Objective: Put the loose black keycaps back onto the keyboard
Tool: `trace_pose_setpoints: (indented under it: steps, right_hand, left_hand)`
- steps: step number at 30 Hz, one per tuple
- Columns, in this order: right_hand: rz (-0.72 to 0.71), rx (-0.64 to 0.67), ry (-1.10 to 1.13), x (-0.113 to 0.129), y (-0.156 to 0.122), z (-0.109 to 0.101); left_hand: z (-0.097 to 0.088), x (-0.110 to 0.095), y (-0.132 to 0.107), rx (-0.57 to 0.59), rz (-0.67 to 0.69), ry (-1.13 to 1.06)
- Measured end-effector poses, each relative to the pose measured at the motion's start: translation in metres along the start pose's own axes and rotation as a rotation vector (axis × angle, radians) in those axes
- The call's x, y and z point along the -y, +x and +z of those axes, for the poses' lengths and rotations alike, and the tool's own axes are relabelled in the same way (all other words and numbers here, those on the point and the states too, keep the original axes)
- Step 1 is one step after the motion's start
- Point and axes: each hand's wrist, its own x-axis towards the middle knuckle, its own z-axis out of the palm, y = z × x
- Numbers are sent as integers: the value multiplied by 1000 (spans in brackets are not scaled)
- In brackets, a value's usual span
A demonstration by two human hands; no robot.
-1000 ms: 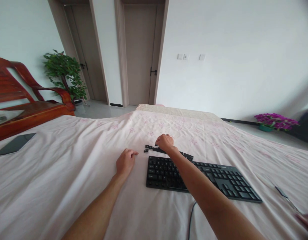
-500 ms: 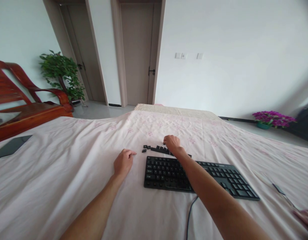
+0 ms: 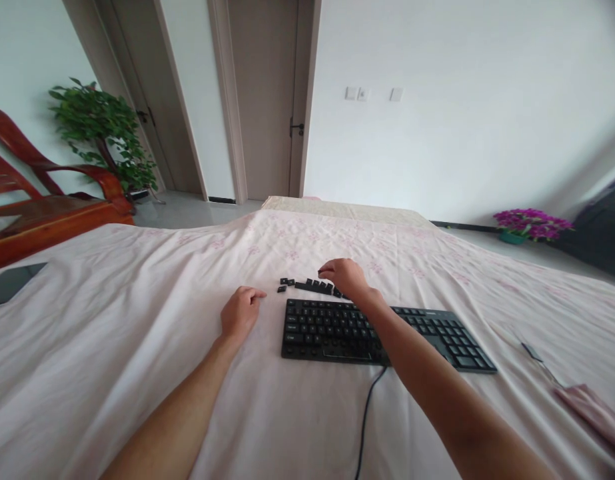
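Note:
A black keyboard (image 3: 337, 330) lies on a pale pink sheet (image 3: 137, 320), its cable (image 3: 364, 420) trailing toward me. A row of loose black keycaps (image 3: 307, 286) lies just beyond its far edge. My right hand (image 3: 344, 277) hovers over the right end of that row with fingers curled down in a pinch; what they hold is hidden. My left hand (image 3: 240, 312) rests on the sheet to the left of the keyboard, fingers loosely curled, nothing in them.
A dark phone (image 3: 10, 283) lies on the sheet at far left. A red wooden chair (image 3: 47, 207) and a green plant (image 3: 100, 130) stand at left. A small tool (image 3: 534, 352) and pink cloth (image 3: 592, 413) lie at right. Purple flowers (image 3: 530, 223) sit by the wall.
My right hand shifted right along the keycap row, then drew slightly back and lifted. My head moved, so the scene slid down and left. My left hand stayed put.

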Motion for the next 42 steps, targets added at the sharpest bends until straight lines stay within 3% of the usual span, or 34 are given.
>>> trace_pose_setpoints:
  steps: [3, 7, 11, 17, 33, 42]
  right_hand:
    - [-107, -66, 156, 4, -51, -8]
    - [-197, -69, 154, 11, -114, -5]
    - [-229, -52, 21, 18, -145, 5]
    - [-254, -69, -166, 28, -150, 12]
    - [-266, -3, -310, 46, -149, 17]
    - [-344, -29, -550, 61, -167, 22]
  left_hand:
    - [1, 1, 0, -3, 6, 13]
    - [-1, 0, -1, 5, 13, 28]
    - [-3, -1, -2, 9, 8, 36]
    - [-3, 0, -4, 3, 20, 41]
    - [-9, -6, -6, 25, -3, 42]
    - [-5, -2, -5, 12, 11, 42]
